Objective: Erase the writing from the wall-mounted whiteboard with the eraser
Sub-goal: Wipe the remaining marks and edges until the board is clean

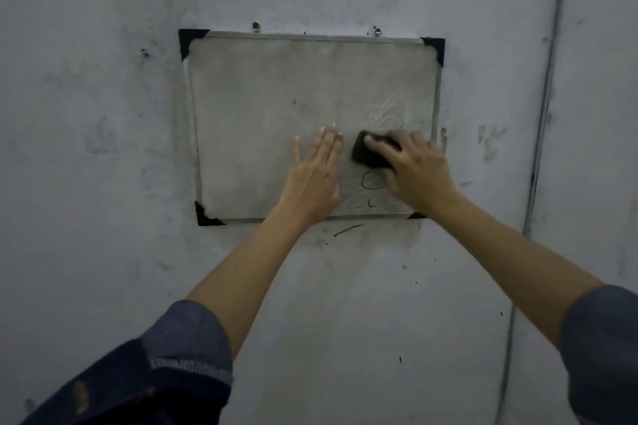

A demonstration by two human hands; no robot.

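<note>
Head view: one whiteboard [262, 121] on the wall [86, 148], four black corner caps, smeared grey. One black eraser [371, 152] near the board's lower right corner, right hand [412, 169] curled over it, grip closed on it. Left hand [316, 172] flat on the board's lower middle, fingers straight. Few pen marks [371, 181] just below the eraser.

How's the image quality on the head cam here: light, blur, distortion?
Head view: dim, flat light with a grey cast, no glare on the whiteboard. The frame is soft overall; the right hand and eraser look slightly smeared, the left hand is sharper. Wide-angle bowing shows in the board's frame and the wall seam. Remaining pen marks are still readable.
</note>
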